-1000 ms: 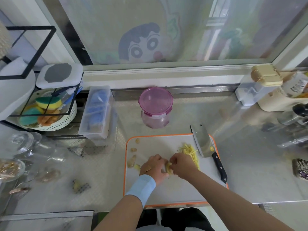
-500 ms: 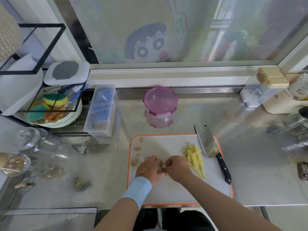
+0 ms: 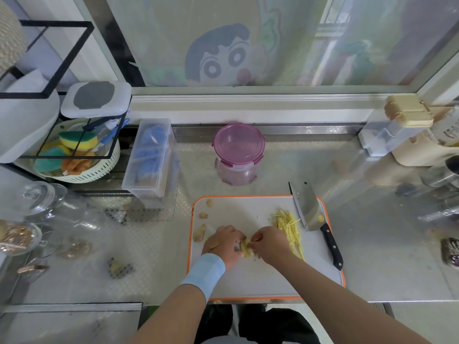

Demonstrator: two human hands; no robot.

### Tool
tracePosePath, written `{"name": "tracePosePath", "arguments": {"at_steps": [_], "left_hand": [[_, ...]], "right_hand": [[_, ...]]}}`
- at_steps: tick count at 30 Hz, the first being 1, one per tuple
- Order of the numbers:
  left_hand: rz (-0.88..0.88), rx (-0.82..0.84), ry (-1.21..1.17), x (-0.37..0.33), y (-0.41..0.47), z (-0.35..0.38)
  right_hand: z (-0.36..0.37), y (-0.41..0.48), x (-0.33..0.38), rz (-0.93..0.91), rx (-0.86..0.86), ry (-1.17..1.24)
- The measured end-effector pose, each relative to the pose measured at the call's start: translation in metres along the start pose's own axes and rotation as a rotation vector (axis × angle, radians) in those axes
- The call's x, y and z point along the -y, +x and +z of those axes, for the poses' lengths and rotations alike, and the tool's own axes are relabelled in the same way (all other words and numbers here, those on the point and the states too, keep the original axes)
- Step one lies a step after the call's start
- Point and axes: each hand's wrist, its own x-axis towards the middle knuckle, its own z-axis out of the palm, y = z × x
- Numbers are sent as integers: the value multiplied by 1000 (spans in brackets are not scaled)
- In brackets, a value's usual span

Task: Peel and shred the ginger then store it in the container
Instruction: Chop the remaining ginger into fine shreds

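On the white, orange-rimmed cutting board (image 3: 248,281) my left hand (image 3: 224,243) and my right hand (image 3: 269,244) meet over a small yellow ginger piece (image 3: 246,248); both pinch it with curled fingers. A pile of shredded ginger (image 3: 289,225) lies just right of my right hand. Unpeeled ginger bits (image 3: 200,234) sit at the board's left edge. A cleaver (image 3: 310,214) with a black handle rests on the board's right side. The pink-lidded round container (image 3: 238,152) stands closed behind the board.
A clear box (image 3: 149,157) with blue items stands left of the container. A rack with sponges (image 3: 74,145) and glass jars (image 3: 39,202) fill the left counter. Bottles and a seasoning box (image 3: 402,120) crowd the right. Scraps (image 3: 119,268) lie on the counter left of the board.
Both hands stayed together on the ginger piece, shifting slightly left away from the shredded pile. The camera view moved a little; the cleaver and container stayed put.
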Motion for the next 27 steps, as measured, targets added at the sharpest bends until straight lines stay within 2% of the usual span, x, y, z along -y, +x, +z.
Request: {"name": "tracePosePath", "arguments": {"at_steps": [5,8,11,14,18,22,27], "left_hand": [[6,-5,-9,2,-3,-3],[-48,-164,-6,15,-5,-13],[-201,-303,-16,41,-9,-27],[-278,-245,57,62,-15,-34],[-194,-177,178,77,-23,-34],[-265,-243,68,76,-26,-32],[-266,-216,76,76,-21,-32]], "right_hand": [[1,1,0,-33,18,-87],[-4,2,11,-87,-12,-170],[-2,6,34,-209,-12,-252],[9,9,58,-304,36,-293],[26,12,75,-368,114,-412],[40,14,82,-388,124,-454],[50,13,84,-373,110,-418]]}}
